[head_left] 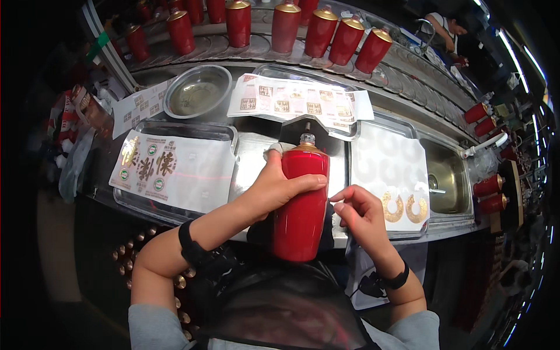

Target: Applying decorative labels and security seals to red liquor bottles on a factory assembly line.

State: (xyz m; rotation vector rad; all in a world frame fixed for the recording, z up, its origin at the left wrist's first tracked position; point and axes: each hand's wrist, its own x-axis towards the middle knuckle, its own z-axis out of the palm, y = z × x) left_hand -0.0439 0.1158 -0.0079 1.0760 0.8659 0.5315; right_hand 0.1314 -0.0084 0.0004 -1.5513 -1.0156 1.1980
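The red bottle (300,233) is in my left hand (286,189), above the near edge of the bench (251,154), its neck pointing away from me and its base toward me. My left hand grasps it round the upper body, thumb laid across the front; the red wall is opaque and hides the contents. My right hand (360,213) is just right of the bottle, fingers bent and thumb near the forefinger; whether it pinches anything I cannot tell.

Left of the bottle, a metal tray (227,132) carries a pale sheet (204,175) bearing gold characters and green round marks. Right of the bottle, a second tray (405,126) holds a white sheet (382,154) with two gold arcs (394,208) at its near end. Beyond the bottle, a third tray (277,71) lies under printed sheets (297,99). Beyond it to the left, a steel bowl (226,87) contains what looks like clear liquid. Farther right of the bottle is a sink (457,169). Farthest beyond it, gold-shouldered bottles (238,28) stand on a conveyor (204,59).
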